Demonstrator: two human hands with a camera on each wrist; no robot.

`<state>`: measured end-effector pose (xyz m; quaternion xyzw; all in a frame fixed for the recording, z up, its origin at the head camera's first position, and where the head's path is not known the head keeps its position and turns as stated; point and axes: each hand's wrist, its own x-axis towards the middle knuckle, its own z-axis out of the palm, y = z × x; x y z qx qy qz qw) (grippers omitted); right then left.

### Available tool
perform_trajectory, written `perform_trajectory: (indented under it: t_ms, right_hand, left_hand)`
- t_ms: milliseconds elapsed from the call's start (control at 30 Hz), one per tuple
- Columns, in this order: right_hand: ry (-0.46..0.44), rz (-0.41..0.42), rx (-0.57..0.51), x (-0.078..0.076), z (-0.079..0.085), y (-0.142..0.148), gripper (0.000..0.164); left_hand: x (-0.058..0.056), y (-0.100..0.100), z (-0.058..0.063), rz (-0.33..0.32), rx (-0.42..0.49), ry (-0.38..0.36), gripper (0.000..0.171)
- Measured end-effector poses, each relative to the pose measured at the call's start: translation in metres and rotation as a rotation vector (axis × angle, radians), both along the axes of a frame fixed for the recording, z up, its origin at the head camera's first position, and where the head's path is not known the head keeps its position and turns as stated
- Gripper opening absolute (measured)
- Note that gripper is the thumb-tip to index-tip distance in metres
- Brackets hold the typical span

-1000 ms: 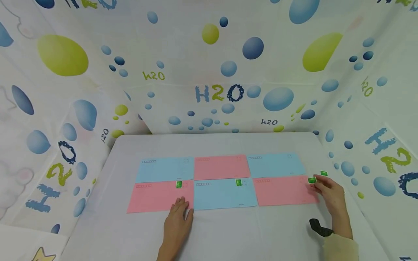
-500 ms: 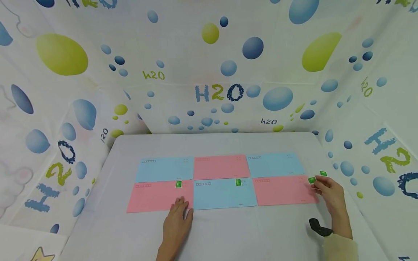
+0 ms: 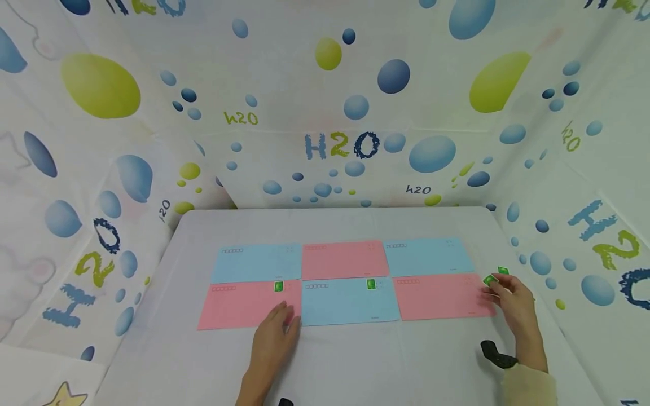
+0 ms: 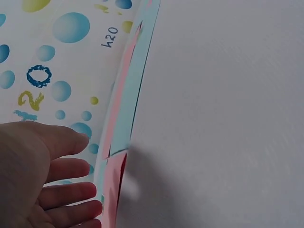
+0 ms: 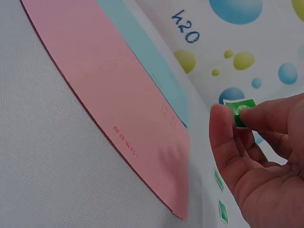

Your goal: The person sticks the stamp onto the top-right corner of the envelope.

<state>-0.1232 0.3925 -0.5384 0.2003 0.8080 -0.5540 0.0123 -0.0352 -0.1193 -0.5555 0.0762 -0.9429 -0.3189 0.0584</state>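
The right hand (image 3: 517, 307) pinches a green stamp (image 3: 490, 280) by the right end of the front-right pink envelope (image 3: 437, 299), while the left hand (image 3: 272, 341), fingers extended, is at the near edge of the front-left pink envelope (image 3: 236, 307), contact unclear.

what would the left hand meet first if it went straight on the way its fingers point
Likely the green stamp on the near-left pink envelope, just ahead of the left hand in the head view; the hand's height is unclear, so it might pass over.
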Motion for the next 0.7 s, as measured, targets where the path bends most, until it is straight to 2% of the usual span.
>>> perform_trajectory:
  t_ms: [233,467,700]
  right_hand:
    - [0.019,-0.017,0.058,-0.001,-0.002,0.0,0.041]
    - [-0.002,-0.06,0.105,-0.004,-0.004,-0.003,0.045]
    - [-0.015,-0.05,0.134,-0.012,-0.009,-0.007,0.049]
  left_hand:
    - [-0.004,0.013,0.006,-0.043,0.032,0.057,0.036]
    - [-0.013,0.036,0.011,-0.106,0.006,0.101,0.034]
    - [-0.025,0.062,0.016,-0.185,-0.008,0.086,0.037]
